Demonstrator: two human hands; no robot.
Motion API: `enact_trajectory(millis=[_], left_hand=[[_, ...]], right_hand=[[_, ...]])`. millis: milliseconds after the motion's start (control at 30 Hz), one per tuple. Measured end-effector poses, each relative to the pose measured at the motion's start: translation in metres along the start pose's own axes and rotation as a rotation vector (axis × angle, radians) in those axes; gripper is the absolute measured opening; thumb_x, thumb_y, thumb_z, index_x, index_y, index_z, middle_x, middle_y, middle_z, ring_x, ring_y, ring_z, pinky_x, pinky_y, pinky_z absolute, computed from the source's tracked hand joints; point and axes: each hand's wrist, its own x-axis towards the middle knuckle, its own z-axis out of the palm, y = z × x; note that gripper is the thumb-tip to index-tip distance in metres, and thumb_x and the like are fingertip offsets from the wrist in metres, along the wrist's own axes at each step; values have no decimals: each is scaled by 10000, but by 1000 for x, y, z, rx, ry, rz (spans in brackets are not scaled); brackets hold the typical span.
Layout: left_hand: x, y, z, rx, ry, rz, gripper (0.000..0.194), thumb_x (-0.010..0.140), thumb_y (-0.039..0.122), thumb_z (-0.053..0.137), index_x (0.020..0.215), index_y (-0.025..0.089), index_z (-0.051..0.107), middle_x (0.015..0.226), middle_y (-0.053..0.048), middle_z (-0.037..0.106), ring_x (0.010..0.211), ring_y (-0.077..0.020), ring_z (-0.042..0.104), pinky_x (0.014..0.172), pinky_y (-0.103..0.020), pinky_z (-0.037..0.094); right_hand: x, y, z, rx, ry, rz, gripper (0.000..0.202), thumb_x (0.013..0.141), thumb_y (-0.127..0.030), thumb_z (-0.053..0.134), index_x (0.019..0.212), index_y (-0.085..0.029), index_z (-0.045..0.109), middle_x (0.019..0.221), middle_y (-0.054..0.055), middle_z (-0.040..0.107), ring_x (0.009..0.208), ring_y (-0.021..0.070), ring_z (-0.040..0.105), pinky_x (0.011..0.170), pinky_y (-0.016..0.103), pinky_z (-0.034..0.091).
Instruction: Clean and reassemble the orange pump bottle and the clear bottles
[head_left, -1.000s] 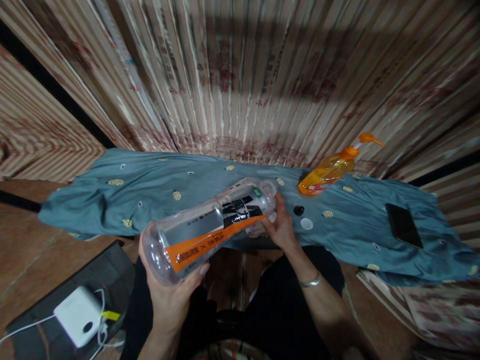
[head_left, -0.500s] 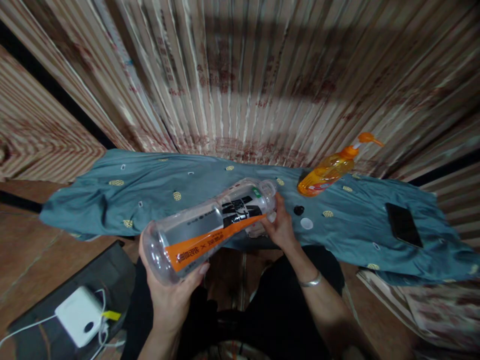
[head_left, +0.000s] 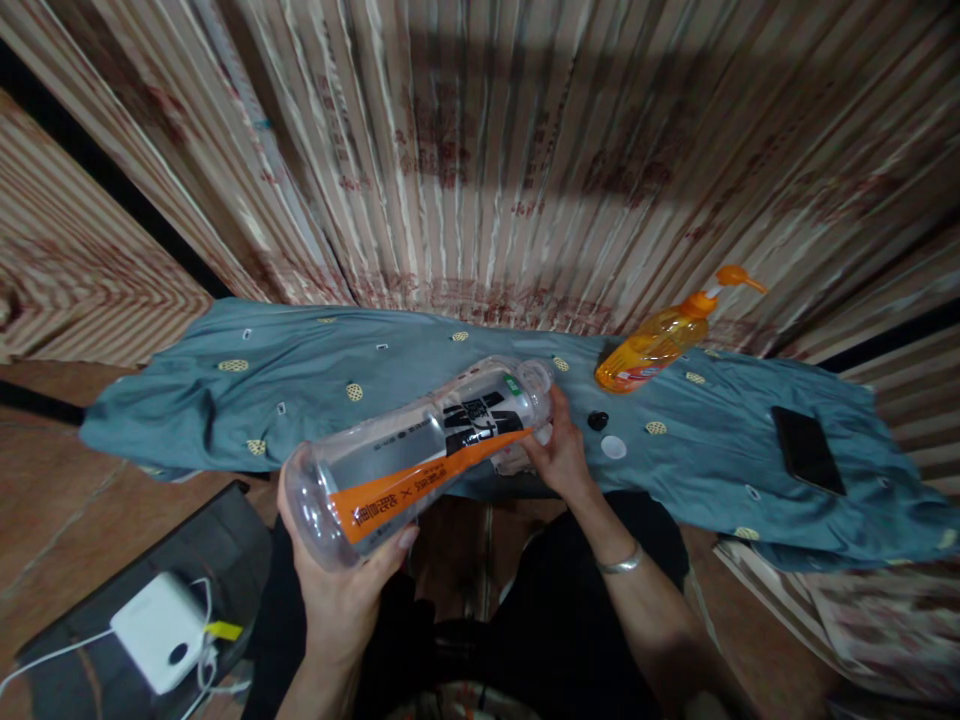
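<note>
Nearest stuff first: a white box [head_left: 159, 632] with a cable [head_left: 56, 662] is parked low on the left, on a dark surface [head_left: 82, 590]. The big clear bottle [head_left: 390, 460] is held in both hands, tilted sideways over the near edge of the blue cloth [head_left: 405, 350]. Its base is cupped by the left hand [head_left: 337, 600], fingers curled around it and thumb laid along the near side. The neck end is gripped by the right hand [head_left: 559, 450], fingers bent in close together, though the fingertips can't really be made out.

As for progress, the bottle is in hand and looks pretty much empty, label still on. No liquid is seen coming out, and nothing is being joined to it or taken off as far as can be told. Whether the mouth is capped can't be told either.

Just past the right hand, a small black piece [head_left: 598, 420] and a white disc [head_left: 613, 447] are left lying loose, near each other but apart. Farther back, the orange pump bottle [head_left: 649, 350] is untouched, pump on, with a dark flat phone-like thing [head_left: 808, 450] well off to the right. Some crumpled thing [head_left: 514, 461] is half hidden under the bottle, no clue what.
</note>
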Motion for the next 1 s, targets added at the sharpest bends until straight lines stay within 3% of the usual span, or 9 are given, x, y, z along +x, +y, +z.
enact_trajectory(millis=[267,467,633,833,1000], left_hand=[[-1,-3,-1,4,4,-18,1420,540,439,1204,1764,252,508,1813,-229,560,1682,-501,569,1357,-655,530],[0,-4,0,12,-1,-5,1452,506,425,1213,1765,284,504,1797,-205,581,1671,-496,582,1364,-660,523],[-2,-1,2,7,2,-5,1452,499,436,1212,1757,297,500,1802,-200,577,1677,-503,572,1382,-691,488],[1,-4,0,33,-13,5,1478,525,432,1206,1797,271,471,1828,-211,537,1719,-491,521,1418,-667,442],[1,-1,1,25,-4,4,1457,504,437,1213,1766,299,498,1815,-192,562,1689,-487,561,1409,-665,459]], right_hand=[[1,-2,-1,6,-17,33,796,983,-575,750,1657,-218,519,1289,168,878,1049,397,893,860,524,758],[1,-3,-2,-3,-10,14,766,989,-532,747,1652,-224,519,1281,159,871,1035,388,891,849,520,760],[1,-2,-1,-12,-10,13,793,986,-565,751,1661,-226,507,1382,184,839,1146,410,878,930,553,757],[1,-3,-2,19,-21,59,803,969,-580,752,1655,-231,520,1268,144,870,1055,393,890,882,524,756],[0,-3,-2,25,-19,40,809,990,-638,719,1660,-231,516,1326,162,865,1088,387,885,905,530,754]])
